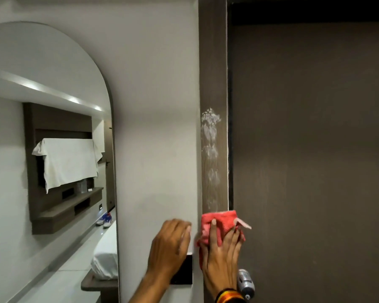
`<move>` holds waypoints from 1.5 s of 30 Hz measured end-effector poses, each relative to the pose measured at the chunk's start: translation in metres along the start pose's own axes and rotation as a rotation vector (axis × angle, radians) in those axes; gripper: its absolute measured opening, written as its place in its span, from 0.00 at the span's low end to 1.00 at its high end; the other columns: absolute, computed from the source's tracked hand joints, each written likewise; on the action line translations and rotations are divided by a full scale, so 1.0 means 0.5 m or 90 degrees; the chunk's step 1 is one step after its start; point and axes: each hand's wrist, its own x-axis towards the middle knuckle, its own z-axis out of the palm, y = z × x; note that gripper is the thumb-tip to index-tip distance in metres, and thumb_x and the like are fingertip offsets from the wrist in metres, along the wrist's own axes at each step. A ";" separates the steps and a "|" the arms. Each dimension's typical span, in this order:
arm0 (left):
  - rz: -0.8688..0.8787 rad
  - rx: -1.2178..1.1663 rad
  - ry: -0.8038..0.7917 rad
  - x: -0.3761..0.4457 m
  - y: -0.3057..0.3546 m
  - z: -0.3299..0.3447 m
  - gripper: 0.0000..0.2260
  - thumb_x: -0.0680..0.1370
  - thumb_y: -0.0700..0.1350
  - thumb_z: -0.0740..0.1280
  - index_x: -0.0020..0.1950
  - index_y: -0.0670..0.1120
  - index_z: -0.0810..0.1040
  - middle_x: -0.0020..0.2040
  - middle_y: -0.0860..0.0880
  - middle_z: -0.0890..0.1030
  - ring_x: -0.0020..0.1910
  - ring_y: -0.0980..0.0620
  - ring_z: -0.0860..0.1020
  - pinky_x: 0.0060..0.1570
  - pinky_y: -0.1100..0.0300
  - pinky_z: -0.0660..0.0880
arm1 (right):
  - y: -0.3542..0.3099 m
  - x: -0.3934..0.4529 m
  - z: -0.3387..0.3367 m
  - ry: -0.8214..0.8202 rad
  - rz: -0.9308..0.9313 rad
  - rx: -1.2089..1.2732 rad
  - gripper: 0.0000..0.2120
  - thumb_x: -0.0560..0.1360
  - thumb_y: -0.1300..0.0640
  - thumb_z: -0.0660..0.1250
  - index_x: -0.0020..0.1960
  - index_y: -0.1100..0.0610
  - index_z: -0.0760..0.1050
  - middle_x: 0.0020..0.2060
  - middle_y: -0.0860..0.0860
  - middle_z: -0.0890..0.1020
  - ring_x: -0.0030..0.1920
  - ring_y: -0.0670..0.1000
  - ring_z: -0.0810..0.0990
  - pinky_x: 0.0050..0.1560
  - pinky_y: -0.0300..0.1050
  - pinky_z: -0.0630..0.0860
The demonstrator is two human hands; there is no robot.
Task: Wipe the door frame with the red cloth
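The brown door frame runs vertically through the middle of the view, streaked with white smears from mid-height downward. My right hand presses the red cloth flat against the frame just below the smears, fingers spread over it. My left hand rests against the white wall left of the frame, fingers curled, holding nothing, just above a dark switch plate.
The dark brown door fills the right side, with a metal door handle near my right wrist. An arched mirror on the left wall reflects a room with a cloth-covered television, shelf, shoes and bed.
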 end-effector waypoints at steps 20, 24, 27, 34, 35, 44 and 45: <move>0.046 0.190 0.247 0.390 -0.041 -0.011 0.26 0.85 0.45 0.52 0.83 0.43 0.55 0.85 0.42 0.55 0.85 0.45 0.51 0.84 0.50 0.44 | -0.168 0.439 -0.213 0.206 -0.088 0.002 0.35 0.80 0.44 0.56 0.82 0.49 0.46 0.80 0.67 0.48 0.80 0.67 0.46 0.77 0.71 0.51; 0.056 0.206 0.268 0.389 -0.042 -0.006 0.25 0.85 0.43 0.53 0.83 0.43 0.57 0.84 0.42 0.57 0.85 0.43 0.53 0.84 0.48 0.49 | -0.244 0.624 -0.330 0.233 -0.123 -0.021 0.33 0.82 0.42 0.52 0.82 0.49 0.44 0.80 0.67 0.46 0.80 0.67 0.43 0.78 0.71 0.45; 0.066 0.210 0.272 0.393 -0.047 -0.003 0.25 0.85 0.44 0.52 0.82 0.42 0.58 0.84 0.42 0.58 0.84 0.43 0.54 0.84 0.48 0.49 | -0.314 0.776 -0.433 0.249 -0.108 -0.025 0.32 0.82 0.43 0.50 0.82 0.49 0.45 0.80 0.65 0.45 0.80 0.66 0.42 0.77 0.70 0.45; 0.064 0.206 0.272 0.392 -0.038 -0.012 0.24 0.85 0.44 0.49 0.82 0.41 0.61 0.83 0.41 0.60 0.84 0.42 0.57 0.83 0.45 0.56 | -0.286 0.719 -0.396 0.278 -0.135 -0.036 0.31 0.83 0.43 0.49 0.82 0.52 0.48 0.80 0.65 0.48 0.81 0.65 0.44 0.79 0.67 0.46; 0.062 0.210 0.271 0.392 -0.038 -0.012 0.24 0.86 0.44 0.49 0.81 0.41 0.61 0.83 0.41 0.60 0.83 0.42 0.57 0.82 0.45 0.58 | -0.277 0.707 -0.388 0.275 -0.142 -0.036 0.31 0.83 0.42 0.50 0.82 0.51 0.49 0.80 0.65 0.49 0.81 0.65 0.45 0.79 0.66 0.46; 0.079 0.207 0.284 0.396 -0.047 -0.003 0.23 0.85 0.44 0.51 0.81 0.41 0.62 0.83 0.41 0.62 0.83 0.42 0.58 0.84 0.49 0.52 | -0.345 0.880 -0.520 0.212 -0.136 -0.050 0.31 0.82 0.43 0.53 0.82 0.47 0.47 0.81 0.61 0.45 0.81 0.63 0.41 0.79 0.65 0.45; 0.079 0.204 0.283 0.396 -0.044 -0.006 0.23 0.85 0.43 0.52 0.80 0.41 0.63 0.82 0.41 0.62 0.83 0.41 0.59 0.83 0.48 0.54 | -0.337 0.861 -0.507 0.220 -0.138 -0.055 0.31 0.83 0.43 0.52 0.82 0.48 0.47 0.81 0.61 0.45 0.81 0.63 0.41 0.79 0.65 0.45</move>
